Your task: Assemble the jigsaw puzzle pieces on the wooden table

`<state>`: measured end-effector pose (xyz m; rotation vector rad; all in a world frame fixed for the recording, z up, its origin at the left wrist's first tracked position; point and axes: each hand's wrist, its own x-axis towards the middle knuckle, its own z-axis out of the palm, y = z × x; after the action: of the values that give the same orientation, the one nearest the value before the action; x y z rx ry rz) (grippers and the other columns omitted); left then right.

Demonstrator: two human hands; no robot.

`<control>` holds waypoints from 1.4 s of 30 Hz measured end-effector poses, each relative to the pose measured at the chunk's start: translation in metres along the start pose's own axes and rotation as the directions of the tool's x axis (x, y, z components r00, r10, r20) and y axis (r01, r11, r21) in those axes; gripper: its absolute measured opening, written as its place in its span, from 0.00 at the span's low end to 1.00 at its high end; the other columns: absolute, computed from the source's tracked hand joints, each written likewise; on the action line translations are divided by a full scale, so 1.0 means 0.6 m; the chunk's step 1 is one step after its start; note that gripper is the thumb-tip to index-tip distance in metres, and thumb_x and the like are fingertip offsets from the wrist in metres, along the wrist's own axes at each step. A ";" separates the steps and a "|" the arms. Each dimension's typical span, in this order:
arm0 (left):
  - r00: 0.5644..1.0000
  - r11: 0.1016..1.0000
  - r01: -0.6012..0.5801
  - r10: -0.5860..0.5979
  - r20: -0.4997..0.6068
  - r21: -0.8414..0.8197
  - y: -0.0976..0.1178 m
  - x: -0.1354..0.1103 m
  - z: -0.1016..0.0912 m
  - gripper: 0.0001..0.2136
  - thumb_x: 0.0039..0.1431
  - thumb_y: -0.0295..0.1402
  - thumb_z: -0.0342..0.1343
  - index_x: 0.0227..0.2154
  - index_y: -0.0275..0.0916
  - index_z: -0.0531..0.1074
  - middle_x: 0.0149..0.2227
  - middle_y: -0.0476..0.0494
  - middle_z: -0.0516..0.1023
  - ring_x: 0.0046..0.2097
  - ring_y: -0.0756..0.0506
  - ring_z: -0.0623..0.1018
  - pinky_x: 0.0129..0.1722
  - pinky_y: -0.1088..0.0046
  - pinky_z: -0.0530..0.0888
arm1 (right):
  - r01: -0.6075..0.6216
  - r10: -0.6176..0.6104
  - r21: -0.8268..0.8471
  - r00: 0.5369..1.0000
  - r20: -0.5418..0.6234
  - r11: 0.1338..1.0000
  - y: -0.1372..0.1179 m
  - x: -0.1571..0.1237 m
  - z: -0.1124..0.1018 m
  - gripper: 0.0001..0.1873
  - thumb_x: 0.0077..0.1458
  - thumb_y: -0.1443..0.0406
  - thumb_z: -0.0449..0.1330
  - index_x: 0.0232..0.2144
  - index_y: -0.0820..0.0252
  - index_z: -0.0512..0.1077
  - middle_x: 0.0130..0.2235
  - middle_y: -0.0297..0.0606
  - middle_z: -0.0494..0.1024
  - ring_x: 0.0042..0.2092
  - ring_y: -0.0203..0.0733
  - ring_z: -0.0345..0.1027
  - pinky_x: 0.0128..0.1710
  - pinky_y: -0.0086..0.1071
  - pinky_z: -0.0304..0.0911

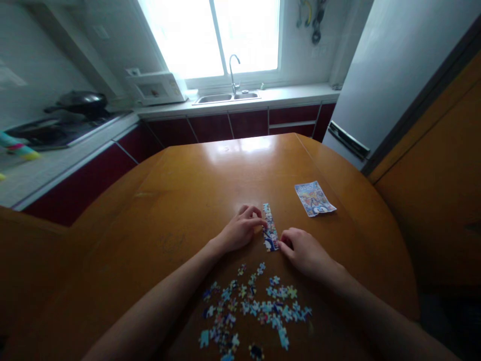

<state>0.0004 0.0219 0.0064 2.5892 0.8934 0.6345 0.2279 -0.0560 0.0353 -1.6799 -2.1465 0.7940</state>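
A narrow strip of joined jigsaw puzzle pieces [270, 228] lies on the wooden table, running away from me. My left hand [244, 228] is at its left side, fingers bent and fingertips pressing on the strip's edge. At the lower right edge, my right hand [300, 248] is closed in a pinch; a small puzzle piece seems to be at its fingertips, mostly hidden by them. Many loose puzzle pieces [266, 306] are scattered nearer to me, between my forearms. Beyond my right hand lies a printed picture sheet [314, 198] with a creased lower edge.
The rounded wooden table [180, 185] fills the middle of the view. Behind it stand a counter with a sink [214, 99], a faucet [233, 75] and a white microwave [158, 89]. A wok [80, 103] sits on the stove at left; a fridge [391, 65] stands at right.
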 end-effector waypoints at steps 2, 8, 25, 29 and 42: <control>1.000 1.000 0.015 -0.015 0.009 -0.004 0.002 0.002 0.000 0.23 0.55 0.14 0.48 0.42 0.47 0.78 0.47 0.44 0.70 0.51 0.43 0.66 0.56 0.61 0.69 | 0.007 -0.007 0.003 1.000 -0.003 1.000 0.002 0.000 0.001 0.11 0.61 0.63 0.56 0.27 0.59 0.72 0.32 0.39 0.77 0.34 0.40 0.68 0.33 0.32 0.56; 0.999 0.998 0.044 -0.045 -0.011 -0.052 -0.003 0.004 0.002 0.22 0.57 0.14 0.46 0.41 0.46 0.77 0.48 0.44 0.70 0.52 0.43 0.66 0.57 0.61 0.67 | -0.004 0.004 -0.001 1.000 0.005 1.000 0.004 0.001 0.002 0.11 0.60 0.63 0.56 0.27 0.59 0.72 0.32 0.39 0.77 0.34 0.40 0.68 0.33 0.31 0.56; 1.000 1.000 -0.002 0.002 -0.019 -0.025 -0.008 -0.001 0.005 0.18 0.60 0.17 0.49 0.38 0.47 0.79 0.48 0.45 0.70 0.52 0.43 0.66 0.57 0.61 0.66 | -0.010 0.010 0.009 1.000 0.021 1.000 0.001 0.004 -0.002 0.11 0.61 0.62 0.56 0.28 0.59 0.74 0.33 0.40 0.79 0.34 0.41 0.70 0.34 0.32 0.56; 0.999 1.000 0.005 -0.006 -0.040 -0.022 -0.008 -0.002 0.004 0.17 0.61 0.16 0.49 0.39 0.45 0.78 0.48 0.44 0.71 0.52 0.43 0.66 0.56 0.62 0.67 | -0.011 0.011 -0.001 1.000 0.021 1.000 0.003 0.005 0.000 0.11 0.60 0.63 0.57 0.28 0.59 0.74 0.33 0.40 0.79 0.34 0.41 0.70 0.34 0.32 0.56; 1.000 1.000 0.012 -0.013 -0.026 -0.023 -0.003 -0.001 0.000 0.25 0.46 0.10 0.46 0.40 0.43 0.75 0.49 0.45 0.70 0.53 0.43 0.66 0.57 0.62 0.68 | -0.001 0.001 0.006 1.000 0.016 1.000 0.004 0.004 -0.001 0.11 0.60 0.63 0.56 0.28 0.59 0.73 0.33 0.40 0.79 0.34 0.41 0.70 0.34 0.31 0.56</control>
<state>-0.0013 0.0229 0.0056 2.5591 0.9045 0.6730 0.2293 -0.0531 0.0342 -1.6774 -2.1522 0.8158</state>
